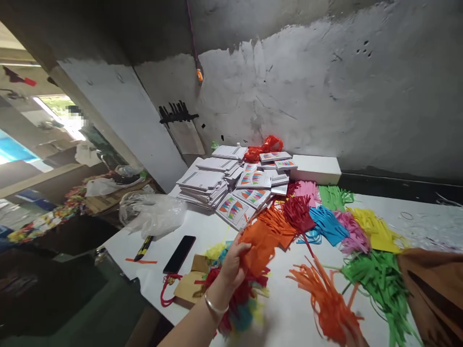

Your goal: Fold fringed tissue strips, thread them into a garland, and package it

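Observation:
My left hand (234, 262), a bangle on its wrist, is closed on a piece of orange fringed tassel paper (259, 246) held above the white table. Beneath it lies a heap of red, blue and yellow fringed paper (242, 308), partly hidden. At the bottom edge my right hand (354, 337) is blurred and mostly cut off, against a loose orange paper tassel (327, 306); its fingers hardly show. Fringed bundles lie beyond the hands: orange (280, 224), dark red (299, 212), blue (328, 224), pink (352, 231), yellow (376, 229) and green (383, 277).
Stacks of white printed packets (202, 180) stand near the wall, beside a red plastic bag (265, 147) and a white box (316, 168). On the left are a phone (180, 254), a utility knife (143, 248), a small cardboard box (188, 289) and clear plastic bags (154, 212). Brown cloth (434, 289) covers the right corner.

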`<move>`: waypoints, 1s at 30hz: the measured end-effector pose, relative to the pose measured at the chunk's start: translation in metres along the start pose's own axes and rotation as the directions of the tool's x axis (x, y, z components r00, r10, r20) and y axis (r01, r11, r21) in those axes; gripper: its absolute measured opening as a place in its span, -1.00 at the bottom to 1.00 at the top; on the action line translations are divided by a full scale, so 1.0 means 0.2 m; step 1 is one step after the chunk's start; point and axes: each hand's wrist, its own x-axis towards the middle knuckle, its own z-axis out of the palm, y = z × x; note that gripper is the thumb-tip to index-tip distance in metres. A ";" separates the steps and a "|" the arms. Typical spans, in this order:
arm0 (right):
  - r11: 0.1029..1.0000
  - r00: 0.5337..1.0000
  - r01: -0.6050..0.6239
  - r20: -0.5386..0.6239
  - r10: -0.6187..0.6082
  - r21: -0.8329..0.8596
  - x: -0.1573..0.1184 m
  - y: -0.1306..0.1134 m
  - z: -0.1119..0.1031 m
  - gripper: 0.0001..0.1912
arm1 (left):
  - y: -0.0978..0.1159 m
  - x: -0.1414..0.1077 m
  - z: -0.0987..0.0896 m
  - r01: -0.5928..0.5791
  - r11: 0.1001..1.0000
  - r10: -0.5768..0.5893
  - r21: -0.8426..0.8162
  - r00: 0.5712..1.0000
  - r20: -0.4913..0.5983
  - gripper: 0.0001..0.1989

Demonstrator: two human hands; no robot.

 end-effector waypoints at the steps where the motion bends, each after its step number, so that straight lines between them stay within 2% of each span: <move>1: 0.999 0.999 0.036 -0.010 -0.037 -0.040 -0.04 0.01 -0.06 -0.69 | -0.04 -0.10 0.04 0.033 0.997 -0.031 -0.077 0.999 0.020 -0.36; 3: 0.990 0.994 0.103 -0.028 -0.106 -0.101 -0.08 -0.03 -0.18 -0.59 | -0.14 -0.27 0.12 0.072 0.990 -0.072 -0.124 0.997 0.006 -0.35; 5: 0.987 0.989 0.145 -0.026 -0.147 -0.062 -0.09 -0.16 -0.27 -0.40 | -0.29 -0.42 0.19 0.102 0.986 -0.106 -0.133 0.994 -0.020 -0.33; 6: 0.972 0.972 0.233 0.028 -0.233 0.003 -0.08 -0.25 -0.30 -0.29 | -0.37 -0.49 0.22 0.123 0.982 -0.129 -0.142 0.991 -0.030 -0.31; 7: 0.938 0.929 0.340 0.129 -0.347 0.068 -0.08 -0.33 -0.32 -0.23 | -0.45 -0.55 0.24 0.149 0.977 -0.156 -0.155 0.987 -0.037 -0.29; 8: 0.892 0.863 0.438 0.227 -0.451 0.108 -0.07 -0.40 -0.32 -0.21 | -0.53 -0.61 0.25 0.175 0.970 -0.185 -0.170 0.982 -0.044 -0.28; 10: 0.853 0.764 0.506 0.392 -0.512 0.129 -0.08 -0.49 -0.31 -0.31 | -0.68 -0.70 0.23 0.228 0.957 -0.240 -0.178 0.970 -0.049 -0.28; 12: 0.835 0.730 0.533 0.423 -0.536 0.139 -0.12 -0.46 -0.27 -0.42 | -0.79 -0.75 0.16 0.266 0.959 -0.274 -0.102 0.958 -0.082 -0.32; 13: 0.828 0.723 0.546 0.427 -0.543 0.129 -0.16 -0.41 -0.24 -0.46 | -0.83 -0.77 0.11 0.270 0.963 -0.269 -0.010 0.954 -0.130 -0.34; 14: 0.825 0.726 0.554 0.421 -0.544 0.111 -0.19 -0.36 -0.22 -0.49 | -0.86 -0.78 0.06 0.252 0.959 -0.226 0.129 0.956 -0.189 -0.34; 15: 0.825 0.730 0.559 0.421 -0.538 0.086 -0.24 -0.29 -0.20 -0.53 | -0.88 -0.79 0.00 0.203 0.928 -0.134 0.314 0.965 -0.227 -0.35; 16: 0.827 0.737 0.558 0.420 -0.529 0.062 -0.28 -0.23 -0.18 -0.56 | -0.89 -0.81 -0.05 0.116 0.845 -0.008 0.522 0.979 -0.205 -0.36; 17: 0.833 0.746 0.551 0.422 -0.515 0.043 -0.33 -0.18 -0.17 -0.57 | -0.91 -0.83 -0.09 -0.008 0.700 0.109 0.714 0.989 -0.096 -0.38; 18: 0.841 0.756 0.541 0.421 -0.502 0.031 -0.38 -0.14 -0.16 -0.58 | -0.92 -0.86 -0.12 -0.159 0.513 0.166 0.844 0.983 0.084 -0.40; 19: 0.848 0.763 0.529 0.422 -0.489 0.027 -0.42 -0.11 -0.15 -0.59 | -0.94 -0.88 -0.13 -0.317 0.327 0.143 0.890 0.948 0.285 -0.39; 20: 0.853 0.765 0.521 0.429 -0.481 0.028 -0.46 -0.10 -0.14 -0.59 | -0.96 -0.91 -0.13 -0.453 0.178 0.056 0.873 0.891 0.451 -0.35; 21: 0.855 0.761 0.518 0.440 -0.477 0.032 -0.50 -0.09 -0.14 -0.58 | -0.99 -0.93 -0.13 -0.545 0.077 -0.045 0.835 0.834 0.549 -0.30; 22: 0.856 0.757 0.516 0.449 -0.475 0.037 -0.53 -0.10 -0.14 -0.58 | -1.03 -0.93 -0.11 -0.593 0.013 -0.124 0.805 0.798 0.589 -0.26; 23: 0.857 0.752 0.514 0.458 -0.475 0.044 -0.55 -0.10 -0.14 -0.59 | -1.06 -0.93 -0.10 -0.606 -0.026 -0.167 0.795 0.787 0.594 -0.25; 26: 0.865 0.745 0.500 0.485 -0.458 0.048 -0.57 -0.12 -0.15 -0.57 | -1.15 -0.89 -0.08 -0.553 -0.041 -0.152 0.832 0.827 0.542 -0.46; 28: 0.883 0.759 0.469 0.503 -0.413 0.018 -0.54 -0.11 -0.17 -0.50 | -1.16 -0.84 -0.10 -0.540 0.021 -0.108 0.841 0.835 0.539 -0.58; 30: 0.906 0.787 0.423 0.511 -0.347 -0.036 -0.48 -0.07 -0.20 -0.42 | -1.13 -0.82 -0.12 -0.547 0.098 -0.052 0.832 0.832 0.553 -0.56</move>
